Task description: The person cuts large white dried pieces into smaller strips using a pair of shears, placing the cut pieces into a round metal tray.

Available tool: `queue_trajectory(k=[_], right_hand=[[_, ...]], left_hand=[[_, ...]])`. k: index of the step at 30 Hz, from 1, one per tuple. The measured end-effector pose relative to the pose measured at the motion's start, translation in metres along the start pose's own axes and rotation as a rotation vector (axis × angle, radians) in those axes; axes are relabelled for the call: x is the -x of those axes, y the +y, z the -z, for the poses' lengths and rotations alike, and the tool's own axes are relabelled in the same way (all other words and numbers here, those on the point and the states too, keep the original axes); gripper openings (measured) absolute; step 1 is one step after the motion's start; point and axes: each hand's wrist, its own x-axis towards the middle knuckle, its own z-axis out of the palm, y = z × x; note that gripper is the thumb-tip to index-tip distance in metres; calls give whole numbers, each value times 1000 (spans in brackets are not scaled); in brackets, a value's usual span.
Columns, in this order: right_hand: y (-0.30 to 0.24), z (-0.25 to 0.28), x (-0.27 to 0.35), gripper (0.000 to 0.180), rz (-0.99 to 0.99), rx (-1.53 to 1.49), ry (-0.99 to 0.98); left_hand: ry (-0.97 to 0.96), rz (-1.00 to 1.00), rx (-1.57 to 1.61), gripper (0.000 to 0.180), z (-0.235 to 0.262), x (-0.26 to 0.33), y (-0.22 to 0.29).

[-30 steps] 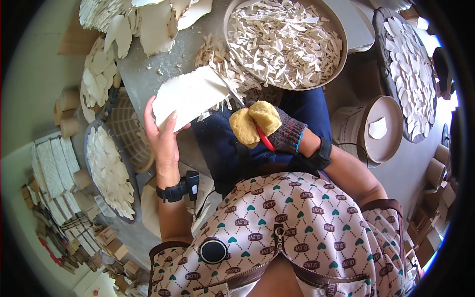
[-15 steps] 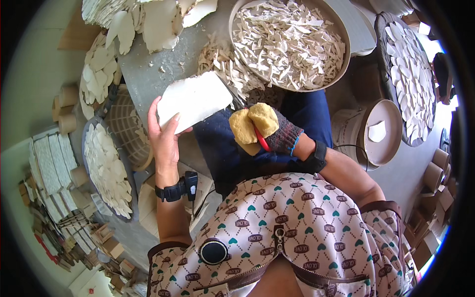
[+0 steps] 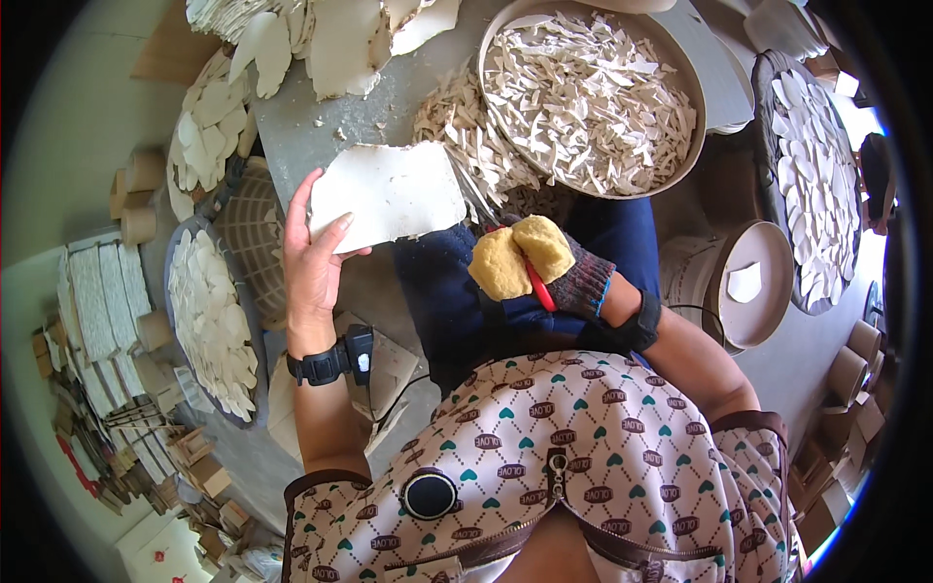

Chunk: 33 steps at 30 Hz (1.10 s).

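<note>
My bare left hand [image 3: 316, 248] pinches the left end of a stiff white sheet [image 3: 391, 194] with a ragged upper edge, thumb on top. A knitted grey glove covers my right hand [image 3: 585, 275], which is closed round red-handled scissors [image 3: 541, 289]. Yellow foam pads [image 3: 507, 260] wrap the handles and hide some of the fingers. The scissors' blades lie at the sheet's right edge; how far apart they are is hard to tell. Pale cut strips [image 3: 466, 136] are heaped just beyond the blades.
A round tray [image 3: 696, 146] full of strips stands at the far side. Stacked pale sheets [image 3: 345, 44] lie on the grey table [image 3: 292, 136]. Round trays of flat pieces [image 3: 209, 311] stand left, another [image 3: 812, 185] right. A bucket [image 3: 773, 316] with one piece on its lid is at right.
The sheet has turned clockwise to lie more level, and my left hand has shifted slightly left. My right hand with the scissors sits a little lower and farther right; the whole view has shifted too.
</note>
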Motion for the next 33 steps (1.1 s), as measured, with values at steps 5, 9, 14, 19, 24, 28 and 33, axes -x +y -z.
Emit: queue_trajectory(k=[5, 9, 14, 19, 24, 28, 33], right_hand=[[5, -8, -4, 28, 71, -83, -18], [-3, -16, -3, 25, 98, 387, 134], [-1, -15, -1, 24, -9, 1088, 260], [-3, -17, 1, 21, -19, 1318, 211], [1, -10, 3, 26, -49, 1070, 258], [4, -9, 5, 32, -1, 1121, 264], [-20, -30, 3, 27, -31, 1613, 139]], left_hand=[[-18, 62, 36, 62, 2, 0, -5], [-76, 121, 8, 61, 5, 3, -10], [334, -72, 265, 51, -8, -11, -41], [255, -64, 260, 43, -39, -10, -37], [133, -33, 240, 44, -24, -22, -40], [114, 6, 226, 45, -23, -24, -39], [60, 143, 314, 40, -13, -21, -24]])
